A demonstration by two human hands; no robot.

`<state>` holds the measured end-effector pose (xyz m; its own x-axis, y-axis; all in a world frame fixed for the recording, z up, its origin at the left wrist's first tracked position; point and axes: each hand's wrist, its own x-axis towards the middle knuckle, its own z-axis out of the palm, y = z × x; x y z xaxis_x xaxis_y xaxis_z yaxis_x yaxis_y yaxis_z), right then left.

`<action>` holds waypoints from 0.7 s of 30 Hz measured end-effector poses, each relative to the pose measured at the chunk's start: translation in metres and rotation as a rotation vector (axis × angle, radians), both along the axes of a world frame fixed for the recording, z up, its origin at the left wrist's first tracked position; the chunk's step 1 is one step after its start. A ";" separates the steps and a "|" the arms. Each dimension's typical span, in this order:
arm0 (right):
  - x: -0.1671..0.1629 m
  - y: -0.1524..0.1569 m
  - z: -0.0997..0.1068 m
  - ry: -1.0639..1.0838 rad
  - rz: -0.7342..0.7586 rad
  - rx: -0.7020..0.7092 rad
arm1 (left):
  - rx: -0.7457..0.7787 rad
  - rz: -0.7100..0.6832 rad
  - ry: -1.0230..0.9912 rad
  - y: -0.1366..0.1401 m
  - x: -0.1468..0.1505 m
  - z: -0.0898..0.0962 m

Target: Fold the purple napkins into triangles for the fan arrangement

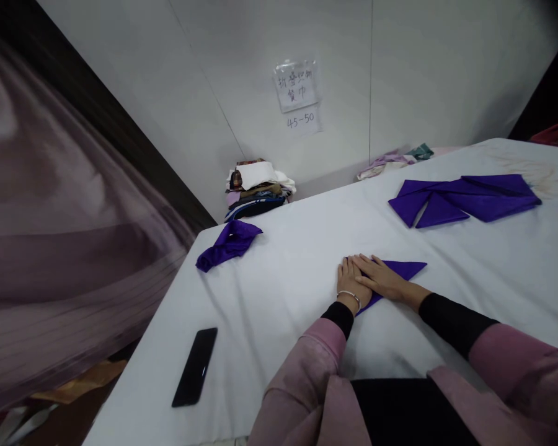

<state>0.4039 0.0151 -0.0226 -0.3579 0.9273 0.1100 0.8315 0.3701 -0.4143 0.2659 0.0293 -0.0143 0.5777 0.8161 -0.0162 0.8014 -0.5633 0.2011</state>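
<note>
A purple cloth napkin (408, 269), folded into a triangle, lies on the white-covered table (302, 248) in front of me. My left hand (352, 285), with a bracelet at the wrist, lies flat on the napkin's left part. Beside it and partly over its fingers rests my right hand (382, 279), also flat with fingers stretched out. Between them the hands hide much of the napkin; its pointed right end and a lower edge show. Neither hand grips anything.
Several folded purple napkins (488, 197) lie at the right back. A crumpled purple cloth (230, 244) is at the left edge, with a black phone (195, 367) nearer me. Stacked cloths (258, 189) stand beyond the far edge, by a wall with a handwritten sign (297, 87).
</note>
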 end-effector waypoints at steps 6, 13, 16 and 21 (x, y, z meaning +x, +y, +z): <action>0.000 0.001 -0.001 0.012 -0.005 -0.012 | -0.001 -0.013 -0.010 0.002 0.000 -0.002; 0.000 0.004 -0.006 -0.018 -0.023 0.000 | -0.172 0.036 -0.329 0.023 -0.019 0.006; 0.001 0.005 -0.012 -0.088 -0.003 0.063 | -0.159 0.136 -0.395 0.029 -0.046 0.012; 0.000 0.005 -0.015 -0.130 -0.002 0.113 | -0.146 0.260 -0.489 0.012 -0.103 0.018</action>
